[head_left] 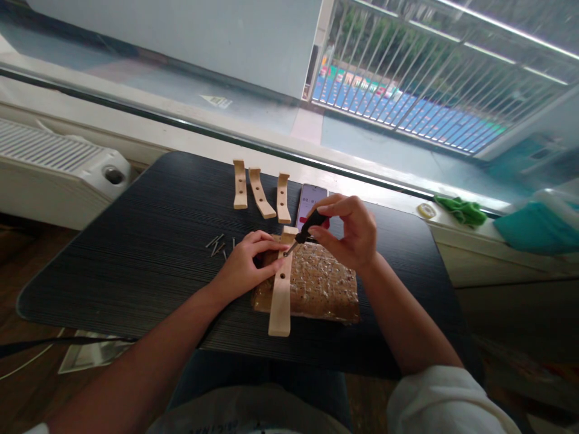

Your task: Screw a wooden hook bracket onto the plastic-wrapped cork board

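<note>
Head view: the right hand (pixel 348 234) pinches a screwdriver (pixel 311 226) by its handle, tip at the far hole of a hook (pixel 281 304). The left hand (pixel 253 260) has thumb and fingertips on the hook beside that hole; whether they grip, I cannot tell. The hook lies on a block (pixel 323 283) near the tabletop's (pixel 136 241) near edge. Three more hooks (pixel 261 196) and a phone (pixel 312 196) lie toward the far edge.

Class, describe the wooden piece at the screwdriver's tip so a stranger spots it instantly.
On the dark table lies a brown block. A wooden piece rests on it; unlike the three pieces beyond, it has the screwdriver at one hole.
</note>
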The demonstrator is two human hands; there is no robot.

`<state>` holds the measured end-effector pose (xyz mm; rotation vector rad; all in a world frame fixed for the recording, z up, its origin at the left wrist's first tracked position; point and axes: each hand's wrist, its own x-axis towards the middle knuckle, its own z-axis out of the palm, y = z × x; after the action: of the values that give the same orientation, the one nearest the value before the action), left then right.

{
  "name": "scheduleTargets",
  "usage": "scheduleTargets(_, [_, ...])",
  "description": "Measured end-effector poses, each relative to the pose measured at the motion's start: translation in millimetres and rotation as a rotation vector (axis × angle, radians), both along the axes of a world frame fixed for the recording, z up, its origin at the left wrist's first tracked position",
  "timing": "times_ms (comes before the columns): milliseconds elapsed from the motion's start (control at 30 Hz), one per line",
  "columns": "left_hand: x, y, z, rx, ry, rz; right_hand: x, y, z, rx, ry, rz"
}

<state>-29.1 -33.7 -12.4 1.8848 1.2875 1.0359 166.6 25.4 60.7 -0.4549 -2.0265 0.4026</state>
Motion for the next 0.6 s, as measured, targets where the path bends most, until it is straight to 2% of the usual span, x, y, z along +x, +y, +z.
scheduleTargets(300, [-0.8, 0.6, -1.9, 0.026, -0.003, -0.009, 15.1, 2.6, 12.5, -0.094, -0.153, 0.116])
scheduleTargets(600, [-0.4, -0.6, 0.1, 0.034, 0.009, -0.013, 15.9, -0.6, 10.6, -0.157, -0.196, 0.076])
